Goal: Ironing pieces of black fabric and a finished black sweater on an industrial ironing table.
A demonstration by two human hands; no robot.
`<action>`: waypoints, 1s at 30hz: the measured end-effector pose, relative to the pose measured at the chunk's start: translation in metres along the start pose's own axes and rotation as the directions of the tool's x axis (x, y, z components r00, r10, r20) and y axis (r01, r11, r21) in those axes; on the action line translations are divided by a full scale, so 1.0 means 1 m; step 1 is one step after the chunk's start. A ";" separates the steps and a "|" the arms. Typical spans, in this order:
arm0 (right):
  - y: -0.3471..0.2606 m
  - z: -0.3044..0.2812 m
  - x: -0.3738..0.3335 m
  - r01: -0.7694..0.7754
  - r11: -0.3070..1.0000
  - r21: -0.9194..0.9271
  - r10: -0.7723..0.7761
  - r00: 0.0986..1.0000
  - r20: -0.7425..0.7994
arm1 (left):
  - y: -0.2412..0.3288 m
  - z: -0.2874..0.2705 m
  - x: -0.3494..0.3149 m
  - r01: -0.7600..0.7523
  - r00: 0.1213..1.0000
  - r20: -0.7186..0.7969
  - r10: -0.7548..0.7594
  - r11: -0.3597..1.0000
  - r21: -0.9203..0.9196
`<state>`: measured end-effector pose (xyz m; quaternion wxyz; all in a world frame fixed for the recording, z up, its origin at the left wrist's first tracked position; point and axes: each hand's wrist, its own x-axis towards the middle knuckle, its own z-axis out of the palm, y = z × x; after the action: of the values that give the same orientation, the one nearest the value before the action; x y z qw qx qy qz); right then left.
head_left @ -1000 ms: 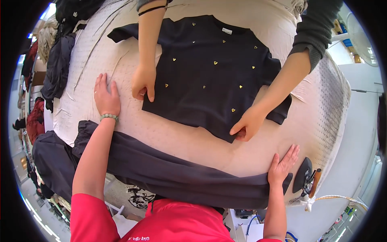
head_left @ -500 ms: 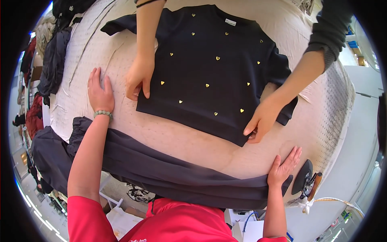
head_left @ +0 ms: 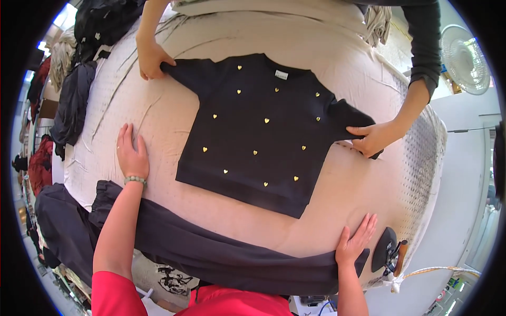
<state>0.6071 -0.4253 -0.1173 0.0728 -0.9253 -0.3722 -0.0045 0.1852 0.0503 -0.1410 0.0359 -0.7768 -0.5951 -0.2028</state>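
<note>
My left hand (head_left: 133,156) lies flat on the cream padded table cover, fingers stretched out and holding nothing. On the right, my right hand (head_left: 354,243) is open too, its wrist over the end of a long dark garment (head_left: 226,241) stretched along the near edge. Beyond my hands a black sweater (head_left: 247,137) with small gold hearts is spread out, collar away from me. Across the table another person's hand (head_left: 153,62) grips the left sleeve end, and that person's other hand (head_left: 380,138) holds the right sleeve. Neither of my hands touches the sweater.
An iron (head_left: 385,249) with a wooden handle stands at the right edge, just past my right hand, its cord (head_left: 440,269) running right. Dark clothes (head_left: 73,105) hang or lie piled at the left edge. A clear round fan-like cover (head_left: 466,59) is at the far right.
The other person's hands have gone from the sweater's hem to its sleeves, and the left sleeve is now pulled out. The view has shifted; my hands stay flat on the table.
</note>
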 end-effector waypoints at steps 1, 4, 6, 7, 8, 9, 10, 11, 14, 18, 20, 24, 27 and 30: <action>-0.001 0.000 0.000 -0.004 1.000 0.001 0.004 1.000 0.011 | 0.000 0.001 0.000 -0.003 1.000 -0.011 0.003 1.000 -0.005; 0.000 -0.001 0.001 -0.006 1.000 -0.001 0.006 1.000 0.011 | 0.001 0.001 -0.001 0.011 1.000 0.010 -0.011 1.000 0.010; -0.001 -0.001 0.001 -0.007 1.000 0.001 0.007 1.000 0.008 | 0.000 0.000 -0.001 0.003 1.000 0.011 -0.004 1.000 0.006; -0.001 0.000 0.001 -0.006 1.000 0.002 0.006 1.000 0.011 | 0.000 0.000 0.000 0.003 1.000 0.008 -0.003 1.000 0.007; -0.001 0.000 0.001 -0.004 1.000 0.005 0.004 1.000 0.009 | -0.001 0.000 -0.001 0.000 1.000 0.005 0.000 1.000 0.006; -0.002 0.000 0.001 -0.006 1.000 0.002 0.006 1.000 0.011 | -0.003 -0.001 -0.001 -0.002 1.000 0.002 0.002 1.000 0.010; -0.003 0.000 0.001 -0.007 1.000 0.000 0.007 1.000 0.014 | -0.004 -0.001 -0.001 0.001 1.000 -0.003 -0.001 1.000 0.017; -0.003 -0.001 0.001 -0.001 1.000 0.008 0.001 1.000 0.014 | -0.003 0.000 -0.001 0.011 1.000 -0.002 -0.011 1.000 0.002; -0.002 0.000 0.001 -0.012 1.000 0.000 0.012 1.000 0.008 | -0.001 -0.001 0.000 0.010 1.000 -0.023 -0.010 1.000 -0.001; 0.000 0.000 0.000 -0.004 1.000 -0.003 0.004 1.000 0.005 | 0.006 -0.003 0.000 0.023 1.000 -0.011 -0.023 1.000 -0.014; -0.001 0.000 0.000 -0.012 1.000 -0.005 0.012 1.000 0.012 | 0.005 -0.003 0.000 0.012 1.000 -0.015 -0.012 1.000 -0.015; 0.000 0.000 0.000 -0.013 1.000 -0.010 0.013 1.000 0.007 | 0.008 -0.004 0.000 0.004 0.999 -0.032 -0.005 1.000 -0.017; 0.000 0.000 0.000 -0.018 1.000 -0.018 0.018 1.000 0.006 | 0.010 -0.005 0.000 0.016 0.999 -0.031 -0.017 0.999 -0.030; 0.001 0.002 -0.001 -0.014 1.000 -0.013 0.014 1.000 0.006 | 0.009 -0.005 -0.001 0.014 0.999 -0.035 -0.015 1.000 -0.018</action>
<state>0.6069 -0.4269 -0.1193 0.0658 -0.9283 -0.3659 -0.0036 0.1926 0.0449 -0.1354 0.0379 -0.7691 -0.5982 -0.2218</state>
